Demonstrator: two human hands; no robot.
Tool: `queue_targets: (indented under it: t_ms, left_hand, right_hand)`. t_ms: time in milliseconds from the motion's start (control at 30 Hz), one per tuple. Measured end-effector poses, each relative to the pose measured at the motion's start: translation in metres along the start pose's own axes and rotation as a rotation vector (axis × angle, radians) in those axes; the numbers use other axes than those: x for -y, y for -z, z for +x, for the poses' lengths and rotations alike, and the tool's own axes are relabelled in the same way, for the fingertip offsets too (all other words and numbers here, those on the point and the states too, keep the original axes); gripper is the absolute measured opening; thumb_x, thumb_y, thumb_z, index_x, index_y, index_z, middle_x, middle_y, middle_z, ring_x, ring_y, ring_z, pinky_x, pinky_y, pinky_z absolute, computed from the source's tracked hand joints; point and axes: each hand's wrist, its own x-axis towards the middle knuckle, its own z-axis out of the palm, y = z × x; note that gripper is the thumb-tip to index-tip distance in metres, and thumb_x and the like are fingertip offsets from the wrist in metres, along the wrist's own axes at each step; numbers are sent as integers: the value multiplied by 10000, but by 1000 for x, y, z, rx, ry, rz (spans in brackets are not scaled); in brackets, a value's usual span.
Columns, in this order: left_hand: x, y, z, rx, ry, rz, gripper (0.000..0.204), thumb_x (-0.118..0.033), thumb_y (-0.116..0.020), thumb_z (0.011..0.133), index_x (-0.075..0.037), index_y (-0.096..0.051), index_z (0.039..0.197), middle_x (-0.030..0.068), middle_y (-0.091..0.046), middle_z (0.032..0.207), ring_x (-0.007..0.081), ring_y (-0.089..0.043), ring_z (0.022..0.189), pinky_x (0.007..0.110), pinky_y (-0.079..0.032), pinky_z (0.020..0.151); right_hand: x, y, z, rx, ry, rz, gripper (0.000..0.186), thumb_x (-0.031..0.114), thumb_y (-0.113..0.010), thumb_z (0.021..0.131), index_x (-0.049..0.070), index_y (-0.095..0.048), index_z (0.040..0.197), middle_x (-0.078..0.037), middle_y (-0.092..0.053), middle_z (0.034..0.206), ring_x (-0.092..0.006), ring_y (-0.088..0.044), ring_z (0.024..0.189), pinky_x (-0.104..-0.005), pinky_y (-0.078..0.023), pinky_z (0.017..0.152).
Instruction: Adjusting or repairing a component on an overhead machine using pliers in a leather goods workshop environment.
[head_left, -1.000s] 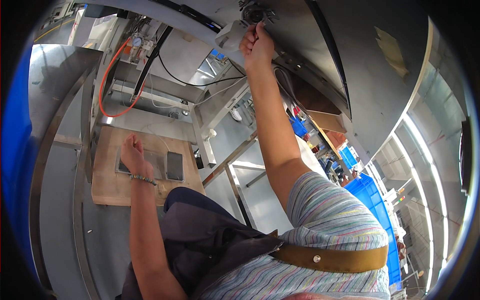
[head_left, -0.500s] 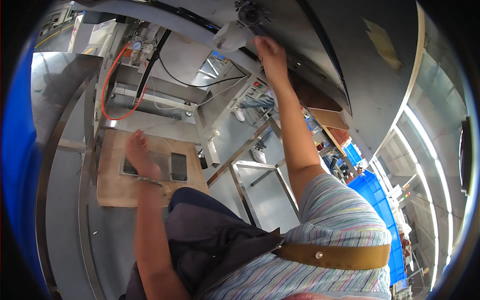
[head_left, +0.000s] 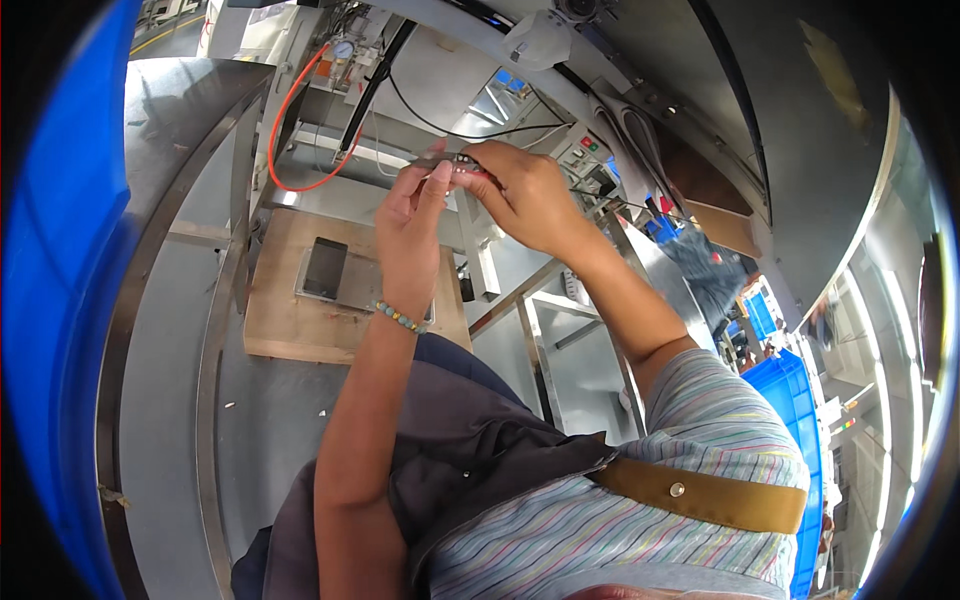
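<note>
My left hand (head_left: 420, 200) and my right hand (head_left: 510, 195) meet in front of me, both with fingers closed on a small dark metal piece (head_left: 450, 162) with a bit of red; their fingers partly hide it. A beaded bracelet circles my left wrist. Above them, a metal mechanism (head_left: 578, 8) and a white housing (head_left: 537, 38) are fixed under the machine. Below, a wooden board (head_left: 275, 330) bears a dark phone-like rectangle (head_left: 326, 265) and a clear flat piece, partly behind my left arm.
Orange hose (head_left: 278, 130) and black cables hang from the machine frame. A steel surface (head_left: 185, 90) and blue plastic (head_left: 50, 250) line the left. Metal bars (head_left: 540, 350) stand below. A blue crate (head_left: 785, 395) is at right, near a co-worker's apparent denim-clad leg (head_left: 700, 270).
My right hand has come down from the mechanism and my left hand has risen to join it at the small piece. The view has shifted.
</note>
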Motion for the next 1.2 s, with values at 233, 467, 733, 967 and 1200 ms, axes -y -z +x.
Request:
queue_targets:
  t_ms: [233, 467, 733, 967, 1200]
  left_hand:
    - [3, 5, 3, -172, 88, -177, 371, -328, -535, 968, -39, -627, 1182, -1, -627, 1081, 58, -503, 872, 217, -375, 778]
    - [-7, 53, 12, -390, -173, 165, 395, -138, -574, 936, 18, -500, 1290, 29, -568, 1144, 76, -512, 906, 215, -419, 761]
    - [-2, 58, 16, -614, -5, -93, 461, -115, -583, 911, -28, -431, 1337, 27, -539, 1175, 96, -517, 968, 244, -404, 819]
    - [1, 65, 18, -613, 8, -107, 296, -152, -561, 931, -57, -548, 1211, -2, -573, 1080, 105, -525, 969, 262, -393, 840]
    - [4, 68, 19, -617, 48, -125, 287, -161, -557, 930, -55, -564, 1197, 8, -577, 1085, 107, -531, 954, 260, -397, 832]
  right_hand:
    - [-7, -10, -13, 34, 4, -38, 257, 259, -641, 865, 14, -631, 943, -128, -641, 817, -318, -616, 654, -383, -485, 552]
    - [-70, 36, -6, -243, -313, 41, 284, 249, -633, 896, -13, -637, 1006, -75, -587, 734, -157, -543, 597, -283, -429, 554]
    - [-160, 96, 41, -402, -615, 487, 345, 380, -561, 939, 46, -642, 977, 103, -305, 577, -13, -225, 464, -216, -158, 416]
    - [-179, 113, 55, -285, -780, 663, 364, 373, -524, 959, 23, -619, 981, 106, -284, 575, -2, -211, 456, -204, -127, 393]
    - [-184, 114, 61, -300, -705, 512, 341, 373, -572, 915, 50, -672, 873, 79, -340, 552, -50, -259, 469, -249, -181, 435]
